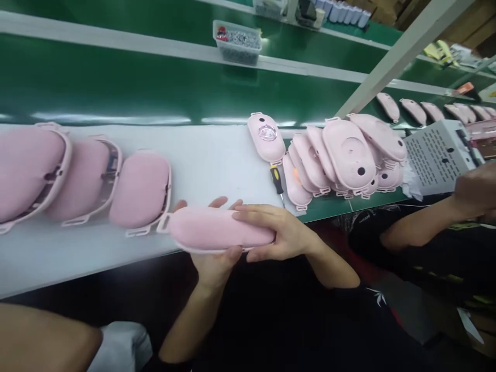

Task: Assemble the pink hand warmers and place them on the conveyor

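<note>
Between my two hands is a pink rounded plastic case (217, 227) with a strap loop at its left end, lifted above the front edge of the bench. My left hand (213, 266) supports it from beneath, its fingertips showing behind the far side and the thumb at the near rim. Gripping the right end, my right hand (277, 232) lays its fingers over the top and its thumb along the lower edge. Several similar pink cases with padded covers, the nearest of them this case (141, 188), lie to the left. A yellow-and-black screwdriver (276, 180) rests beyond my right hand.
A pile of pink shells (344, 155) stands at the right, beside a single shell (265, 137) with an oval emblem. A clear tub of screws (238, 42) sits on the rail behind. Co-workers' arms show at right (430, 222) and lower left (46, 338). A grey metal box (437, 155) stands farther right.
</note>
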Demonstrator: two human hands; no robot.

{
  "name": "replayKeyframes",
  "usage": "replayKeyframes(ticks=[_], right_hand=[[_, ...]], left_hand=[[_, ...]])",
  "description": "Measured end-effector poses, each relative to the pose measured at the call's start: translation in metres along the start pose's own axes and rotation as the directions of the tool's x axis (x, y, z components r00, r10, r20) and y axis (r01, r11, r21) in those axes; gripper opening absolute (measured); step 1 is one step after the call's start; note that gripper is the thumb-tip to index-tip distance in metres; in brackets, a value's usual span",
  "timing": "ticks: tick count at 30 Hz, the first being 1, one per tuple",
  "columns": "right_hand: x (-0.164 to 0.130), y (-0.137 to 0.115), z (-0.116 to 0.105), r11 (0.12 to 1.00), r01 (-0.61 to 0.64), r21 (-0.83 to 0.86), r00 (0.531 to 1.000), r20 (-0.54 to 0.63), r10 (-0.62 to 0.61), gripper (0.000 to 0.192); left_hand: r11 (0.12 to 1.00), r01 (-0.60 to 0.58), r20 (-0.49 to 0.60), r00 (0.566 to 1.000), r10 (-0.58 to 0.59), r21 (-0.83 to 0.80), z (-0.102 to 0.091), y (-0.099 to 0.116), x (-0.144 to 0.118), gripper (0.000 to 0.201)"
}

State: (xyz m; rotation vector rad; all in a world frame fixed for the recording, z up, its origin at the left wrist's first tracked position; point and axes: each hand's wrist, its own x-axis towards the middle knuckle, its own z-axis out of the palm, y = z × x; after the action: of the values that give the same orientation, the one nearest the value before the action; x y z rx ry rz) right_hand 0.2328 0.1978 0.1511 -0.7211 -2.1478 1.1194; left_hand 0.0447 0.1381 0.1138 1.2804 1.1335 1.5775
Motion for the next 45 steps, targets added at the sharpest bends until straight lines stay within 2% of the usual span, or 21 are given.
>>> replayKeyframes(ticks=[3,5,8,10,12,14,15,17,20,22,24,26,28,31,34,38,42,45], right_hand=[[-0.004,0.005,-0.003,0.988,-0.077,0.133,0.996,0.048,0.071,0.076],[-0.003,0.01,-0.012,0.968,-0.139,0.21,0.988,0.088,0.123,0.072],[-0.004,0.013,-0.025,0.955,-0.18,0.235,0.979,0.137,0.151,0.052],[-0.006,0.009,-0.028,0.98,-0.154,0.124,0.987,0.072,0.146,0.052],[-0.008,-0.001,-0.024,0.992,-0.103,-0.07,0.994,-0.036,0.101,0.066],[-0.007,-0.014,-0.015,0.952,-0.07,-0.299,0.997,-0.055,0.056,0.082],[-0.005,-0.021,-0.01,0.911,-0.059,-0.407,0.998,-0.037,0.049,0.083],[0.003,-0.033,0.0,0.811,-0.04,-0.583,0.999,-0.013,0.04,0.071],[0.016,-0.039,0.007,0.703,-0.007,-0.711,0.999,-0.038,-0.029,0.047],[0.022,-0.037,0.005,0.689,0.037,-0.724,0.998,-0.008,-0.062,0.036],[0.024,-0.031,0.001,0.721,0.122,-0.682,0.992,0.073,-0.099,0.028],[0.022,-0.024,-0.002,0.775,0.254,-0.579,0.967,0.156,-0.201,0.031],[0.016,-0.017,-0.001,0.831,0.3,-0.468,0.954,0.119,-0.277,0.046],[0.006,-0.011,0.006,0.882,0.2,-0.428,0.976,0.011,-0.216,0.062],[-0.001,-0.013,0.012,0.857,0.169,-0.487,0.984,0.034,-0.175,0.058],[-0.002,-0.016,0.016,0.817,0.168,-0.552,0.977,-0.017,-0.212,0.053],[-0.002,-0.012,0.023,0.764,0.136,-0.631,0.944,-0.151,-0.294,0.052],[-0.002,-0.014,0.027,0.741,0.136,-0.657,0.941,-0.149,-0.305,0.05]], left_hand=[[0.969,0.038,-0.016,0.999,-0.044,-0.242,-0.002,-0.01,-0.007,0.1],[0.96,0.046,0.028,0.999,-0.04,-0.276,-0.009,-0.014,-0.007,0.107],[0.959,0.054,0.071,0.997,-0.036,-0.277,-0.017,-0.016,-0.005,0.105],[0.965,0.055,0.074,0.997,-0.037,-0.255,-0.018,-0.015,-0.005,0.104],[0.974,0.05,0.082,0.996,-0.033,-0.219,-0.017,-0.015,-0.006,0.103],[0.98,0.06,0.108,0.993,-0.04,-0.192,-0.014,-0.014,-0.009,0.102],[0.983,0.068,0.125,0.991,-0.047,-0.17,-0.014,-0.014,-0.011,0.103],[0.991,0.078,0.162,0.985,-0.06,-0.109,-0.013,-0.014,-0.012,0.107],[0.999,0.032,0.202,0.979,-0.03,-0.008,-0.015,-0.012,-0.011,0.112],[0.999,0.034,0.234,0.972,-0.034,0.001,-0.017,-0.01,-0.009,0.112],[0.999,0.049,0.247,0.968,-0.046,-0.007,-0.019,-0.01,-0.007,0.11],[0.998,0.051,0.232,0.972,-0.044,-0.024,-0.019,-0.012,-0.007,0.108],[0.999,0.039,0.217,0.976,-0.031,-0.029,-0.018,-0.014,-0.007,0.108],[1.0,0.027,0.222,0.975,-0.023,-0.012,-0.015,-0.018,-0.009,0.112],[0.999,0.051,0.217,0.975,-0.049,-0.002,-0.016,-0.019,-0.011,0.113],[0.997,0.082,0.194,0.978,-0.078,-0.01,-0.016,-0.015,-0.01,0.117],[0.992,0.094,0.189,0.979,-0.075,-0.089,-0.013,-0.012,-0.009,0.116],[0.995,0.078,0.161,0.985,-0.066,-0.065,-0.015,-0.017,-0.014,0.116]])
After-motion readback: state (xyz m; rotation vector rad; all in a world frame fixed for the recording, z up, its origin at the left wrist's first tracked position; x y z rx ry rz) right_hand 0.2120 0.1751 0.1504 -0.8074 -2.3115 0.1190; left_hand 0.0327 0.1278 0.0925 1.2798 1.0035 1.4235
